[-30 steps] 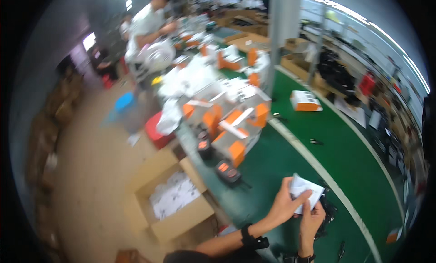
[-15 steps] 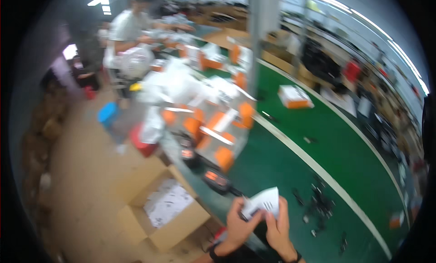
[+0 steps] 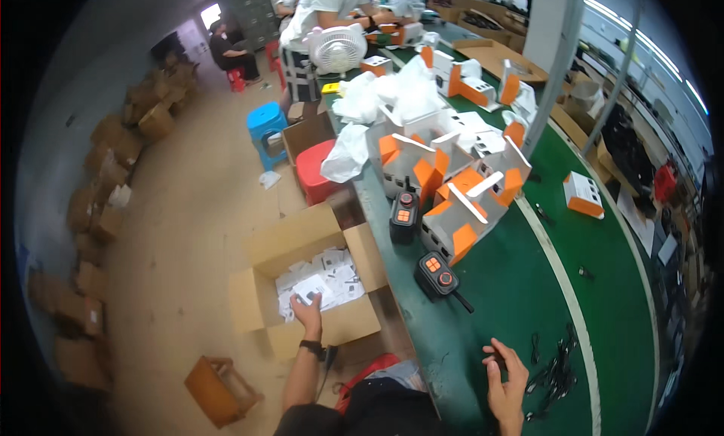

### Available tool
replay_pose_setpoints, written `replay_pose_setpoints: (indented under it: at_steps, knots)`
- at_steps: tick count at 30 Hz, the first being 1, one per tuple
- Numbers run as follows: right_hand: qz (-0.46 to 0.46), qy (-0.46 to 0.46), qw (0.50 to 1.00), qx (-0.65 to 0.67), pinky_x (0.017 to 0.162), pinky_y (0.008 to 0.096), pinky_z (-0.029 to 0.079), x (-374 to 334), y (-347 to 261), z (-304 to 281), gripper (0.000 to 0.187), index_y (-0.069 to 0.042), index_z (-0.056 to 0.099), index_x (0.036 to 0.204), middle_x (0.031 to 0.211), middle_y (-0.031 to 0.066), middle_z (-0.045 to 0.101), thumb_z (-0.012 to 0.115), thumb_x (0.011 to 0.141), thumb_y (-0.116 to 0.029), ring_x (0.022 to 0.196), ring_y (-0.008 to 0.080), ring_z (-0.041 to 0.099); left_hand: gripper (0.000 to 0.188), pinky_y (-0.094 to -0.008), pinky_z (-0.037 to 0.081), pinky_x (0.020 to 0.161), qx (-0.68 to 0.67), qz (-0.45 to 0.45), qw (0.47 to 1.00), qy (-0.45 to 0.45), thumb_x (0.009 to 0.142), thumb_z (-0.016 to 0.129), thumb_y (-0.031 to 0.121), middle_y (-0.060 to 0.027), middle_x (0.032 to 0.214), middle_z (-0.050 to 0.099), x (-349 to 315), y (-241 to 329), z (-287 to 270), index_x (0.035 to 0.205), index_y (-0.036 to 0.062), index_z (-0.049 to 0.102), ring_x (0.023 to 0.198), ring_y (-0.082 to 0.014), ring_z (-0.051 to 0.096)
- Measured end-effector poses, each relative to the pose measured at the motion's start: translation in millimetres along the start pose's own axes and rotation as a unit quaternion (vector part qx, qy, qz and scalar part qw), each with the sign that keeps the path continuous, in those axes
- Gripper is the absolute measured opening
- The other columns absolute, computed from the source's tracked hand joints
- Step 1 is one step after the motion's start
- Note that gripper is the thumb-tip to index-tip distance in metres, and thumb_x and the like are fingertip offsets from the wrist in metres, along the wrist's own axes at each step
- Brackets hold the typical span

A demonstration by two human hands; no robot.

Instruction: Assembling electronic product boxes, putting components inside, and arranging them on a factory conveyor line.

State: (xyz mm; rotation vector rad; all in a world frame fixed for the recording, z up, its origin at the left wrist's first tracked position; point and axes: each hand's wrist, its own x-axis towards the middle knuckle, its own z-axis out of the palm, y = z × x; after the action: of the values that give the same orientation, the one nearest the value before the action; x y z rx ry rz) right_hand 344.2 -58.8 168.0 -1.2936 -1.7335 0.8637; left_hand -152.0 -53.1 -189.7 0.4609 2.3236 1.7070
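Note:
My left hand (image 3: 307,313) reaches into an open cardboard box (image 3: 290,242) that holds many small printed papers. Its thumb and fingers are at the lower edge of a white leaflet (image 3: 311,287), which appears gripped between them. Over the green table's near part, my right hand (image 3: 506,383) is empty, with fingers apart and slightly bent. Beside it lies a tangle of black cables (image 3: 556,368). Farther up the table a black handheld device with orange buttons (image 3: 437,276) lies on its back, and a similar device (image 3: 405,214) stands near the opened white-and-orange boxes (image 3: 467,214).
A wooden stool (image 3: 219,391) is on the floor at lower left. Red (image 3: 313,168) and blue stools (image 3: 267,121) stand along the table's left side. A co-worker (image 3: 324,10) works beyond a white fan (image 3: 337,50). Cartons (image 3: 102,217) line the left wall; a metal post rises at right.
The leaflet was between both hands over the table edge. Now my left hand is down in the cardboard box, and my right hand has moved away, empty. The view has swung left.

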Motion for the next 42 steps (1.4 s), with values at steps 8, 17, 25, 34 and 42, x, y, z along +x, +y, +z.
replay_pose_setpoints:
  at_steps: [8, 17, 25, 34, 42]
  knots:
    - [-0.176, -0.003, 0.984, 0.016, 0.085, 0.0361, 0.063, 57, -89, -35, 0.047, 0.002, 0.071, 0.136, 0.119, 0.0165, 0.078, 0.08, 0.09, -0.001, 0.094, 0.0264, 0.077, 0.138, -0.0482, 0.045, 0.122, 0.094, -0.211, 0.972, 0.034, 0.076, 0.103, 0.033, -0.0294, 0.165, 0.043, 34, -49, 6, 0.166, -0.0157, 0.009, 0.148, -0.0388, 0.049]
    - [-0.423, 0.089, 0.892, 0.135, 0.09, 0.0431, 0.06, 111, -196, -38, 0.062, 0.001, 0.065, 0.145, 0.131, 0.02, 0.072, 0.08, 0.086, -0.007, 0.108, 0.039, 0.072, 0.089, -0.0474, 0.042, 0.122, 0.189, 0.006, 0.975, -0.117, 0.099, 0.081, 0.041, -0.0296, 0.148, 0.062, -35, -80, -72, 0.152, -0.0172, 0.04, 0.138, -0.0422, 0.058]
    - [-0.449, 0.213, 0.851, 0.17, 0.091, 0.0477, 0.062, 97, -173, -21, 0.044, -0.001, 0.075, 0.127, 0.117, 0.0163, 0.074, 0.078, 0.083, -0.005, 0.106, 0.0327, 0.074, 0.061, -0.048, 0.046, 0.114, 0.17, 0.162, 0.928, -0.289, 0.106, 0.071, 0.035, -0.0268, 0.134, 0.069, -122, -58, -44, 0.143, -0.0104, 0.055, 0.127, -0.0393, 0.063]
    - [-0.09, 0.244, 0.953, -0.155, 0.089, 0.0442, 0.062, 182, 99, -141, 0.031, -0.003, 0.079, 0.123, 0.107, 0.0212, 0.079, 0.074, 0.099, -0.022, 0.098, 0.0347, 0.077, 0.029, -0.0534, 0.054, 0.1, -0.034, 0.562, 0.756, -0.333, 0.101, 0.073, 0.011, -0.0217, 0.125, 0.069, -245, 275, 6, 0.128, 0.0004, 0.069, 0.114, -0.0404, 0.067]
    - [0.116, 0.279, 0.881, -0.365, 0.105, 0.0559, 0.055, 283, 223, -236, 0.072, -0.001, 0.056, 0.151, 0.137, 0.0289, 0.063, 0.076, 0.098, -0.046, 0.127, 0.0491, 0.06, 0.038, -0.0518, 0.057, 0.099, -0.038, 0.551, 0.685, -0.475, 0.088, 0.079, 0.006, -0.022, 0.126, 0.07, -263, 292, 28, 0.125, 0.0042, 0.074, 0.113, -0.0438, 0.068]
